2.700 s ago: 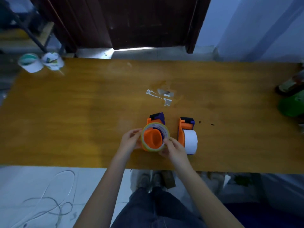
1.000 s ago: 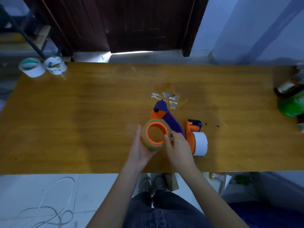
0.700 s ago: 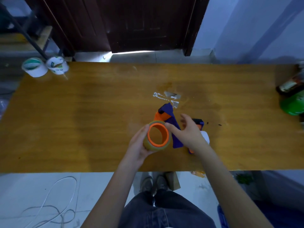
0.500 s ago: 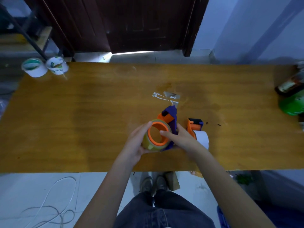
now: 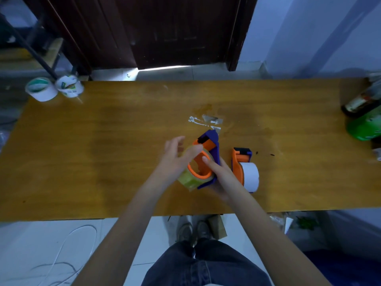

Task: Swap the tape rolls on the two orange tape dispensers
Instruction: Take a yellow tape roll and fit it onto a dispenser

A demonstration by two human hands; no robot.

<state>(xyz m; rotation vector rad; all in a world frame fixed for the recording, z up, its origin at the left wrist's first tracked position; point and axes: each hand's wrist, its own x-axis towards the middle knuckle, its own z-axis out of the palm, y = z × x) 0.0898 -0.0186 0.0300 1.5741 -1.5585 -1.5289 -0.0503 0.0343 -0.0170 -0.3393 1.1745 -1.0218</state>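
An orange and purple tape dispenser [image 5: 210, 147] is lifted just above the wooden table [image 5: 103, 151], carrying a yellowish clear tape roll [image 5: 188, 181] on its orange hub. My right hand [image 5: 221, 176] grips this dispenser from the right, thumb on the hub rim. My left hand [image 5: 175, 159] is blurred, fingers spread, with the thumb lying over the top of the roll. The second orange dispenser [image 5: 237, 162] lies on the table just to the right, holding a white tape roll [image 5: 250, 176].
Two white tape rolls [image 5: 42, 89] [image 5: 70, 86] sit at the table's far left corner. Tape scraps [image 5: 206, 121] are stuck near the middle. A dark bottle [image 5: 358, 102] and a green object [image 5: 365, 126] stand at the right edge. The near table edge runs below my forearms.
My left hand has come off the clear roll and spread its fingers. The dispenser has tilted, and my right hand keeps hold of it.
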